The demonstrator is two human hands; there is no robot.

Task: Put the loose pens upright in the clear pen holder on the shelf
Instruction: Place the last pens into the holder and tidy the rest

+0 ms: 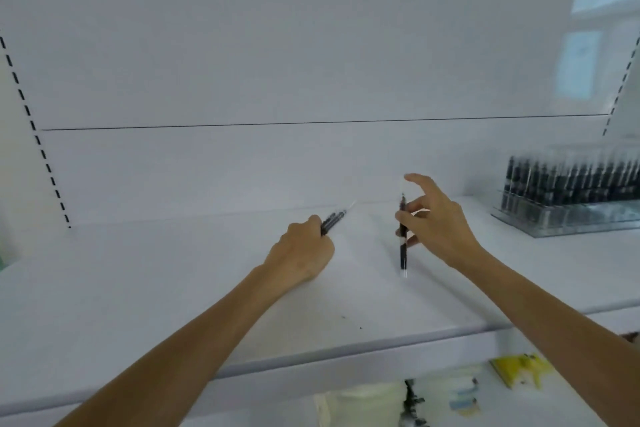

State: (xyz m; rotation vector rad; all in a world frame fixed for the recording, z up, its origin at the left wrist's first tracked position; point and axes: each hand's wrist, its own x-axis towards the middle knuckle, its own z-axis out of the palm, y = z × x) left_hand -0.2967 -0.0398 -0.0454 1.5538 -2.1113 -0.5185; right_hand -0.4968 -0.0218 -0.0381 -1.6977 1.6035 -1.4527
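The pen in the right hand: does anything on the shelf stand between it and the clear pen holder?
Nothing visible does. Between the pen pinched by the right hand and the clear pen holder to its right, only bare shelf shows.

pen holder (pixel 568 198) blurred, cut off right

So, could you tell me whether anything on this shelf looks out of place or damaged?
Nothing serious. The holder has its pens upright; the left hand grips a bundle, the right hand pinches one pen. Only two dark specks mark the shelf near its front edge.
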